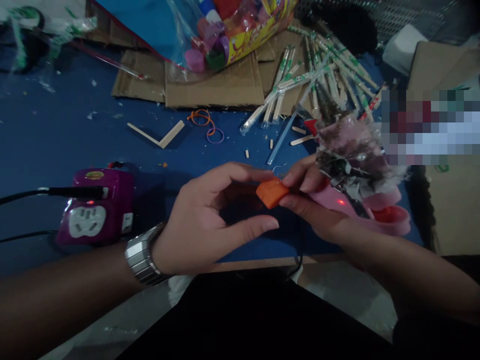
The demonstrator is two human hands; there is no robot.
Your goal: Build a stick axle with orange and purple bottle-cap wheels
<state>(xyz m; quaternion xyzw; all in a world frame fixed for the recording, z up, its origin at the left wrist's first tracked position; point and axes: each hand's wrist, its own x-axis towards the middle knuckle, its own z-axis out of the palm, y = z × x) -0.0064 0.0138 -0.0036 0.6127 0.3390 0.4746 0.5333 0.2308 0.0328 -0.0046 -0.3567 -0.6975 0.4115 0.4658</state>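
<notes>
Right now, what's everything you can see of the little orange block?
The orange block is small and chunky, with flat faces and softened edges, perhaps clay. Tilted above the blue table, it is pinched at its right end by the right hand. The left hand curves around its left side; whether it touches is unclear.

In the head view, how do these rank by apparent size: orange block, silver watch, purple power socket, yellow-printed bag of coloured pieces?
1. Yellow-printed bag of coloured pieces, though cut off by the top edge
2. Purple power socket
3. Silver watch
4. Orange block
</notes>
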